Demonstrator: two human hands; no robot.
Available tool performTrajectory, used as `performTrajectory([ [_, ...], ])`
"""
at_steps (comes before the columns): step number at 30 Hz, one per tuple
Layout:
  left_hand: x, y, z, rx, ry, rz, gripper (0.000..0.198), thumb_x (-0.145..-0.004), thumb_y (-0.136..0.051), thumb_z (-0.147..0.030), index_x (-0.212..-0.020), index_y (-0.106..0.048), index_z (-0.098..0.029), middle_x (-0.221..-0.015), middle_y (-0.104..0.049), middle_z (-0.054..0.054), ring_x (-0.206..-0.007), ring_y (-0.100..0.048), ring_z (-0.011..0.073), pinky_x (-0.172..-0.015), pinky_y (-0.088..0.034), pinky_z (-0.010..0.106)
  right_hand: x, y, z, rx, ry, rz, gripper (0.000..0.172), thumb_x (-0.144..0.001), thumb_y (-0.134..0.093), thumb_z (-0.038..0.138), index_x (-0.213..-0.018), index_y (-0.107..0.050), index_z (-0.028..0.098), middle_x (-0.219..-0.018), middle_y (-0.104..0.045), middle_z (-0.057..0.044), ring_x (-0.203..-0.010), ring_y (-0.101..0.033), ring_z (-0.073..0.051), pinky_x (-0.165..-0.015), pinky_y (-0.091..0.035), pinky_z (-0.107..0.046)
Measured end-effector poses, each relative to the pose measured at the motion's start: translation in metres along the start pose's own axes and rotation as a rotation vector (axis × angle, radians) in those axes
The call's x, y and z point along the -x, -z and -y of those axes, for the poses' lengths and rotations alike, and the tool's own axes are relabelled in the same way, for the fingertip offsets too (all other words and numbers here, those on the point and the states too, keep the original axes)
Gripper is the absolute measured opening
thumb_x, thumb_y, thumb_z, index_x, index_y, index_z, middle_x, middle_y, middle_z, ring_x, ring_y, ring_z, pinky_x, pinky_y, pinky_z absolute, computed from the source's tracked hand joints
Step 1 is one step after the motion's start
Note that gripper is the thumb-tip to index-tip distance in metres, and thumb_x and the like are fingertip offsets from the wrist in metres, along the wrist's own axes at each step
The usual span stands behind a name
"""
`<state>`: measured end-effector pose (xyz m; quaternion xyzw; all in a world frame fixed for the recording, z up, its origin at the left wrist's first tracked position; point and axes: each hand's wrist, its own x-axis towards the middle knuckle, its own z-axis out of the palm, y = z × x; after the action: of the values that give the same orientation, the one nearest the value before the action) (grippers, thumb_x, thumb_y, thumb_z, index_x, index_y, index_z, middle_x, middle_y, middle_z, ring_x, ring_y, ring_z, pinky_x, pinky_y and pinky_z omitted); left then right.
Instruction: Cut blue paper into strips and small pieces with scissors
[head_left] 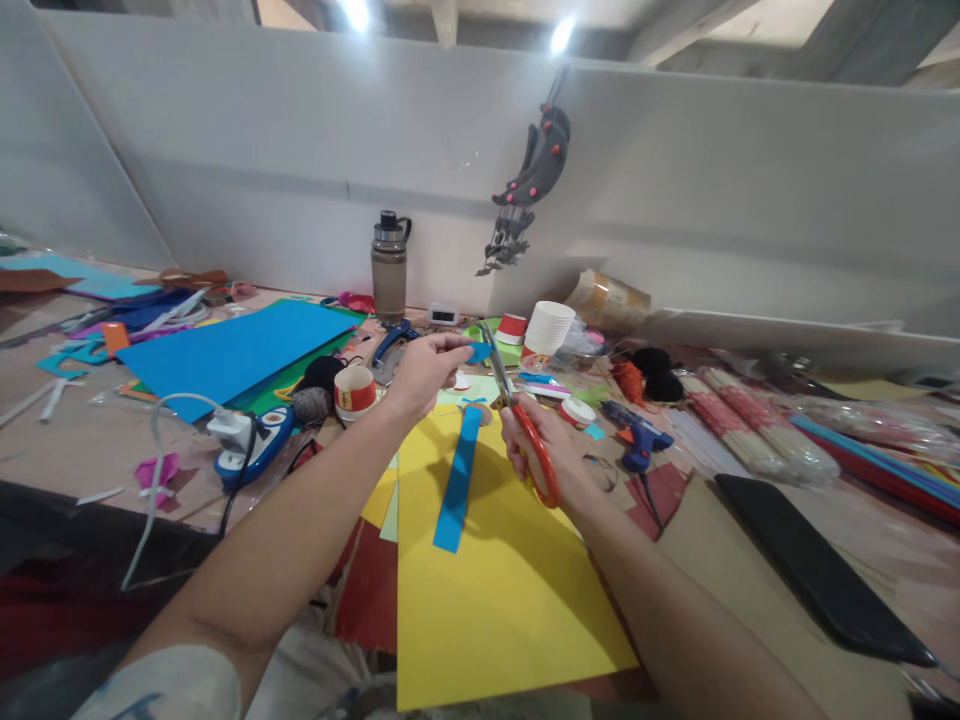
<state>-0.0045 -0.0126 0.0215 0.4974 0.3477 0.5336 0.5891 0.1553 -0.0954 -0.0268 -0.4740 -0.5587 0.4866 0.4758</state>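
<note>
My left hand (427, 368) is raised over the table and pinches a small blue paper piece (478, 352) between thumb and fingers. My right hand (544, 445) grips red-handled scissors (517, 420), whose blades point up and meet the blue piece. Below both hands a long blue paper strip (459, 478) lies on a large yellow sheet (487, 580).
A big blue sheet (232, 350) lies at the left, beside a water bottle (389, 265), paper cups (548, 327), yarn balls and tape rolls. A blue glue gun (636, 436) and stick bundles (742, 420) sit at the right. A black tablet (817, 570) lies near the right edge.
</note>
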Motion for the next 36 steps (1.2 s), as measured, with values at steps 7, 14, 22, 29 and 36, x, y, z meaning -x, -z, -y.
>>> performTrajectory([
  [7, -0.001, 0.004, -0.003, -0.046, -0.002, 0.013, 0.025, -0.062, -0.08, -0.023, -0.081, -0.069, -0.012, -0.05, -0.044, -0.007, -0.039, -0.03, 0.0015, -0.04, -0.02, 0.019, 0.001, -0.001, 0.002, -0.012, -0.029, 0.007, 0.031, -0.079, -0.063, 0.047, -0.097, -0.051, 0.025, -0.053, -0.041, 0.011, -0.033, -0.035, -0.006, -0.028, -0.032, -0.018],
  [14, -0.002, 0.003, 0.001, 0.04, 0.021, 0.0, 0.02, -0.07, -0.074, -0.021, -0.087, -0.067, -0.012, -0.074, -0.069, 0.005, -0.053, -0.056, 0.007, -0.047, -0.034, 0.019, -0.006, 0.0, 0.0, -0.123, -0.014, -0.107, 0.038, -0.076, -0.063, 0.057, -0.091, -0.047, 0.025, -0.055, -0.041, 0.01, -0.035, -0.037, -0.006, -0.03, -0.034, -0.018],
  [22, -0.001, -0.002, 0.008, 0.118, 0.035, 0.071, 0.019, -0.075, -0.069, -0.011, -0.093, -0.062, -0.011, -0.077, -0.07, 0.005, -0.064, -0.066, 0.0108, -0.055, -0.045, 0.02, -0.01, 0.001, -0.003, -0.213, 0.057, -0.163, 0.045, -0.072, -0.067, 0.058, -0.096, -0.044, 0.029, -0.065, -0.042, 0.009, -0.043, -0.041, -0.007, -0.037, -0.037, -0.019],
  [29, 0.002, -0.001, 0.006, 0.094, 0.077, 0.071, 0.016, -0.078, -0.069, -0.02, -0.088, -0.06, -0.011, -0.076, -0.07, 0.007, -0.065, -0.069, 0.014, -0.052, -0.045, 0.02, -0.013, 0.0, -0.004, -0.251, 0.105, -0.177, 0.047, -0.072, -0.069, 0.055, -0.103, -0.045, 0.029, -0.066, -0.039, 0.008, -0.046, -0.038, -0.007, -0.04, -0.032, -0.021],
  [36, 0.007, -0.009, 0.011, 0.12, 0.09, 0.125, 0.022, -0.073, -0.073, -0.025, -0.08, -0.057, -0.012, -0.073, -0.069, 0.005, -0.051, -0.061, 0.0082, -0.043, -0.037, 0.016, -0.012, 0.003, 0.003, -0.148, 0.261, -0.316, 0.039, -0.076, -0.068, 0.039, -0.106, -0.045, 0.03, -0.079, -0.051, 0.005, -0.055, -0.046, -0.009, -0.05, -0.04, -0.023],
])
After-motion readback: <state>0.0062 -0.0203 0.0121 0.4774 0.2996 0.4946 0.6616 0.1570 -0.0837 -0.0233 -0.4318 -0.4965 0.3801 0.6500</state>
